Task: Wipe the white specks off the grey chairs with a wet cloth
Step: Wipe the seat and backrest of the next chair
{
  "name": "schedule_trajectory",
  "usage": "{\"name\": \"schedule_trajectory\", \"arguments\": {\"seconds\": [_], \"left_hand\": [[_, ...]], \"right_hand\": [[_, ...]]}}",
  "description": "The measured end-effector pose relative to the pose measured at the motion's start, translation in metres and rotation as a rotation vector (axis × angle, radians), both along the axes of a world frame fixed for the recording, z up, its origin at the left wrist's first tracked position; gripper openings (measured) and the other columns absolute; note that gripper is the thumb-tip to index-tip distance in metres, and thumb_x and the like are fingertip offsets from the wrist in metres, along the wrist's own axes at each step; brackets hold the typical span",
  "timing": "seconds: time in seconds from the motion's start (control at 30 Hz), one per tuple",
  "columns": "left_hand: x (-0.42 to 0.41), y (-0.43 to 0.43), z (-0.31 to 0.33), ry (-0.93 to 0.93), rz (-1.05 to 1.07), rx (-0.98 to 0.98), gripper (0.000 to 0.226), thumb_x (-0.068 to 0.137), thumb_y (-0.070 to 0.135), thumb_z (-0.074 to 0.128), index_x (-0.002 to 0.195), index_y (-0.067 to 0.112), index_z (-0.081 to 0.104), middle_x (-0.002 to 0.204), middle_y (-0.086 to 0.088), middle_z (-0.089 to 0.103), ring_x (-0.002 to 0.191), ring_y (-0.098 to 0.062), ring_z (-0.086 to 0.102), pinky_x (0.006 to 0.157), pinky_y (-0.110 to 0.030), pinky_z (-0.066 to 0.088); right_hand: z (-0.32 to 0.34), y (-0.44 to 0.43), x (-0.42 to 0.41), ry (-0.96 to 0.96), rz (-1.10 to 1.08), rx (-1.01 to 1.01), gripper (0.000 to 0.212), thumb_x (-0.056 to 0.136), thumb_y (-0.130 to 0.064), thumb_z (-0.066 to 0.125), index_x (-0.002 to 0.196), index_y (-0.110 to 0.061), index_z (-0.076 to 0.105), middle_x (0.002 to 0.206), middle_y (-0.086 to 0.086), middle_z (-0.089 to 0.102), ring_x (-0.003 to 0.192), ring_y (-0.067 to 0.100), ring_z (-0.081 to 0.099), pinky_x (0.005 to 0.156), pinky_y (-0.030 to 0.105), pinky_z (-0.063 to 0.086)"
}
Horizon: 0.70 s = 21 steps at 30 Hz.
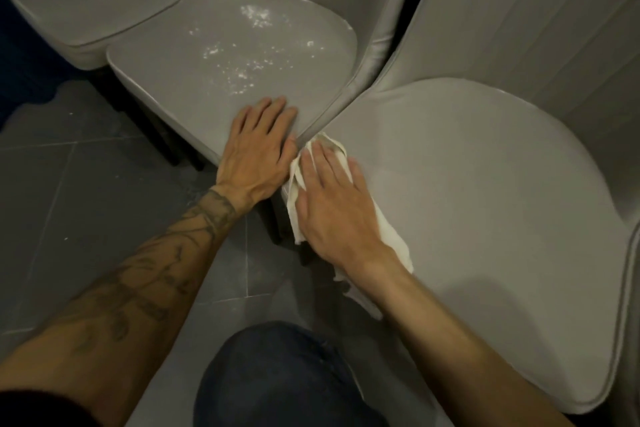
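Fingers (325,163) straight, the right hand (332,198) pressed a white cloth (389,239) on the right chair (485,201); the left hand (259,146) lay flat on the middle chair (180,87), near its specks (239,73). Firm overlapping strokes would suit.

Three grey chairs: middle seat (194,80) and far-left seat (69,10) flecked with white specks (242,69); right seat (467,184) plain grey. Cloth (388,236) white. Floor (86,184) dark grey tiles, paler grout lines. Forearm tattoo (156,270) dark linework. Trousers (277,374) dark blue.
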<state>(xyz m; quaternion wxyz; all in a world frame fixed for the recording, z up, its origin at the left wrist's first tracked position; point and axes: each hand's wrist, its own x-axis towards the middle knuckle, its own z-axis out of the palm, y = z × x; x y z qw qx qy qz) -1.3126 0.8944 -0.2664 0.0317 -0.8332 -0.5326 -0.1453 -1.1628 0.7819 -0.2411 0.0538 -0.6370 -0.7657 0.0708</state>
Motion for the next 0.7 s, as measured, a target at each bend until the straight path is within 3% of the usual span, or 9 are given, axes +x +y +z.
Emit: {"name": "schedule_trajectory", "arguments": {"seconds": [0.33, 0.57, 0.7], "left_hand": [[0.000, 0.000, -0.001, 0.021, -0.012, 0.007, 0.061, 0.105, 0.042, 0.029, 0.156, 0.011, 0.043, 0.164, -0.012, 0.039, 0.153, -0.030, 0.033, 0.126, -0.050, 0.022], [0.000, 0.002, -0.005, 0.014, -0.026, 0.063, 0.059, 0.103, 0.042, 0.034, 0.153, 0.012, 0.043, 0.163, -0.012, 0.040, 0.150, -0.031, 0.034, 0.124, -0.049, 0.022], [-0.001, 0.003, -0.007, 0.014, -0.031, 0.068, 0.059, 0.103, 0.043, 0.034, 0.153, 0.013, 0.042, 0.163, -0.012, 0.040, 0.151, -0.030, 0.033, 0.124, -0.048, 0.021]], "right_hand": [[-0.005, -0.008, 0.000, -0.039, -0.014, 0.023, 0.062, 0.110, -0.036, 0.017, 0.166, -0.010, 0.007, 0.174, 0.011, 0.003, 0.162, 0.026, 0.002, 0.130, 0.049, 0.004], [-0.011, -0.123, 0.098, -0.101, -0.072, 0.080, 0.059, 0.111, -0.029, 0.025, 0.164, -0.004, 0.018, 0.172, 0.016, 0.015, 0.161, 0.029, 0.012, 0.126, 0.056, 0.023], [-0.006, -0.194, 0.158, -0.167, -0.212, 0.017, 0.061, 0.110, -0.031, 0.012, 0.162, -0.002, 0.026, 0.171, 0.014, 0.021, 0.158, 0.031, 0.024, 0.118, 0.060, 0.035]]}}
